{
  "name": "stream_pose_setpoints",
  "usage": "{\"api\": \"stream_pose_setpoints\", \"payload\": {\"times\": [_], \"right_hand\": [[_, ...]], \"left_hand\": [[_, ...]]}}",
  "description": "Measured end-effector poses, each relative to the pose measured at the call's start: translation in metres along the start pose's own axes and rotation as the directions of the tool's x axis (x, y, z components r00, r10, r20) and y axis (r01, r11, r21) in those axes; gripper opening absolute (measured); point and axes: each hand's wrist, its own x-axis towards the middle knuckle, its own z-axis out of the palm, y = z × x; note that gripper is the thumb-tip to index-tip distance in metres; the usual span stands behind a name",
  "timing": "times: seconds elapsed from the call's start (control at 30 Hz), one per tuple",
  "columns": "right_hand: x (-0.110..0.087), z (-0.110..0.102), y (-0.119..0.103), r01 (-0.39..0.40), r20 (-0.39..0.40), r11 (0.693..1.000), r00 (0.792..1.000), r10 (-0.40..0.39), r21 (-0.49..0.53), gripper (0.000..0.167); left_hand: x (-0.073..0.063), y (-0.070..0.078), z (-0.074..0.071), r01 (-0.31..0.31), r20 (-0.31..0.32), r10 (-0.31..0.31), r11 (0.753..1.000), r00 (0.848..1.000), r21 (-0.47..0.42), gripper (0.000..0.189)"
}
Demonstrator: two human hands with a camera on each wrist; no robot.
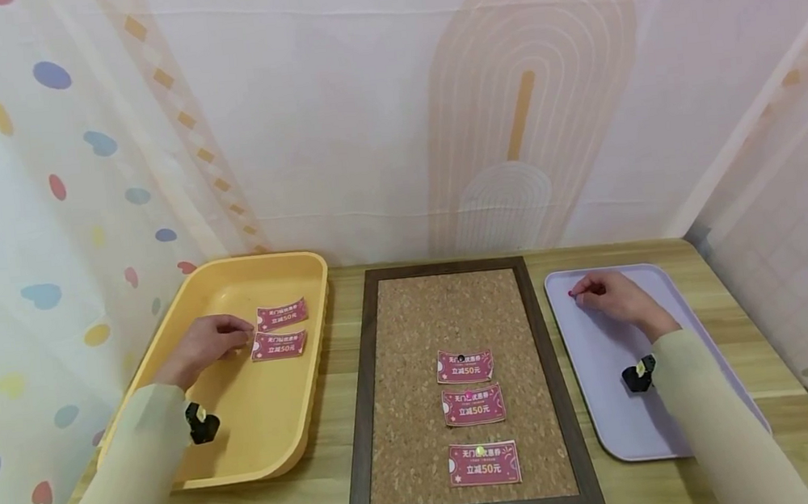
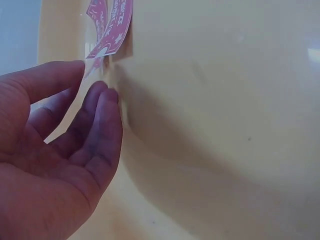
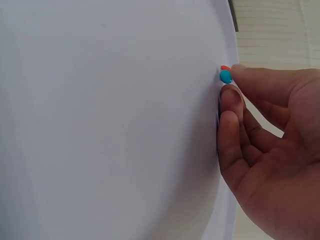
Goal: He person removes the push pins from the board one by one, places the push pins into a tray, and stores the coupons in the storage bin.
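My left hand (image 1: 212, 347) is inside the yellow tray, thumb and index fingertips at the left edge of a pink coupon (image 1: 278, 345). In the left wrist view this coupon (image 2: 114, 32) curves upward, its corner at the thumb tip; the exact grip is partly hidden. A second coupon (image 1: 282, 315) lies just behind it. Over the lilac tray, my right hand (image 1: 616, 296) pinches a small red push pin (image 1: 571, 293) at its fingertips. A blue pin (image 3: 226, 76) shows beside the red one in the right wrist view.
Between the yellow tray (image 1: 299, 449) and the lilac tray (image 1: 615, 434) lies a framed cork board (image 1: 407, 325). Three coupons are pinned on it in a column: a top coupon (image 1: 465, 371), a middle coupon (image 1: 474, 410) and a bottom coupon (image 1: 485, 469). A curtain (image 1: 334, 129) hangs behind.
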Motion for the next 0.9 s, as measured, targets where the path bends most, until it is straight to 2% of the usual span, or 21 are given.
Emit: {"api": "stream_pose_setpoints", "payload": {"times": [0.2,0.33,0.43,0.63,0.77,0.9], "right_hand": [[-0.002,-0.003,-0.003,-0.041,0.015,0.999,0.999,0.041,0.033,0.022],[-0.005,-0.004,-0.006,-0.033,0.008,0.998,0.999,0.033,0.061,0.026],[-0.007,-0.003,-0.009,-0.023,-0.007,0.997,1.0,0.024,0.071,0.028],[-0.013,-0.002,-0.018,0.007,-0.056,0.998,0.998,-0.003,0.064,0.038],[-0.017,0.002,-0.025,0.029,-0.097,0.998,0.995,-0.023,0.054,0.04],[-0.02,0.006,-0.033,0.048,-0.135,0.998,0.99,-0.042,0.045,0.04]], "left_hand": [[-0.006,0.012,0.0,-0.033,-0.07,0.035,0.999,0.997,0.025,0.039],[-0.011,0.028,0.004,-0.041,-0.135,0.051,0.996,0.99,0.073,0.044],[-0.014,0.04,0.01,-0.069,-0.17,0.078,0.996,0.982,0.062,0.046],[-0.024,0.06,0.023,-0.132,-0.246,0.132,0.991,0.96,0.018,0.046],[-0.029,0.074,0.033,-0.163,-0.301,0.158,0.987,0.941,0.008,0.043],[-0.033,0.085,0.041,-0.207,-0.327,0.194,0.978,0.925,-0.005,0.041]]}}
